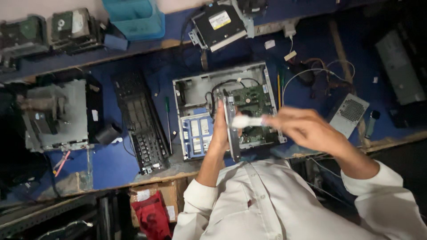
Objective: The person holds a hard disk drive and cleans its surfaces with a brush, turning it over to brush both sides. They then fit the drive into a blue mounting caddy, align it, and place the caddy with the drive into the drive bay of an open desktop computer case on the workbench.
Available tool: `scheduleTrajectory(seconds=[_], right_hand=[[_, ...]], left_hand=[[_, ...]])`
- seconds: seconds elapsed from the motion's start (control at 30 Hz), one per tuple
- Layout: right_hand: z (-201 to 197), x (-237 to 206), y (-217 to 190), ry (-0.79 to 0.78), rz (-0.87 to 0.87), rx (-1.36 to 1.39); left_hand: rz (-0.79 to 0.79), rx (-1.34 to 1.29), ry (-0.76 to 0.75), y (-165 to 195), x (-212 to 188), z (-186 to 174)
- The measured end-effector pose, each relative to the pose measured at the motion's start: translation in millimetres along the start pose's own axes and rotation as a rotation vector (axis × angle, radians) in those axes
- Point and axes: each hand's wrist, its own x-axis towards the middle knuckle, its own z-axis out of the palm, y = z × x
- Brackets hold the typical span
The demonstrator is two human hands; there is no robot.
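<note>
- A flat, grey rectangular drive (pixel 231 126) is held on edge by the left hand (pixel 219 129), the fingers wrapped round its left face and the palm closed against it.
- A white brush-like tool (pixel 247 121) is gripped in the closed right hand (pixel 307 129); its pale tip is seen touching the right face of the drive.
- Both hands and the drive are held above the near edge of an open desktop computer case (pixel 189 91), which lies flat on the blue bench (pixel 111 162).
- Inside the case, a green circuit board (pixel 253 100) is seen on the right, a blue and white panel (pixel 197 133) in the near left corner, and black cables (pixel 227 83) across the middle.
- A black keyboard (pixel 140 122) is laid at a slant just left of the case, with a green-handled screwdriver (pixel 167 120) between the two.
- A second opened metal chassis (pixel 58 115) is placed at the far left of the bench.
- A black optical drive (pixel 219 24) is set beyond the case, towards the far side, and a turquoise plastic bin (pixel 133 18) stands to its left.
- A grey power supply unit (pixel 351 113) with a perforated face rests to the right of the case, near loose wires (pixel 311 71).
- Below the near bench edge, a cardboard box (pixel 171 195) holding a red bag (pixel 153 215) is visible.
- White shirt sleeves are worn on both arms.
</note>
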Motion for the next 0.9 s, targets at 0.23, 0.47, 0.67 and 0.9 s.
scheduleTrajectory(seconds=[0.23, 0.47, 0.67, 0.9], right_hand=[[19, -4, 18, 0.065, 0.206, -0.025], [62, -5, 39, 0.138, 0.313, 0.195], [76, -29, 50, 0.019, 0.414, 0.354], [92, -31, 42, 0.01, 0.324, 0.318]], left_hand=[[-0.065, -0.149, -0.009, -4, 5, 2], [-0.019, -0.303, 0.105, 13, 6, 27], [-0.02, -0.473, -0.201, 28, -3, 34], [0.12, -0.56, -0.438, 23, 3, 33]])
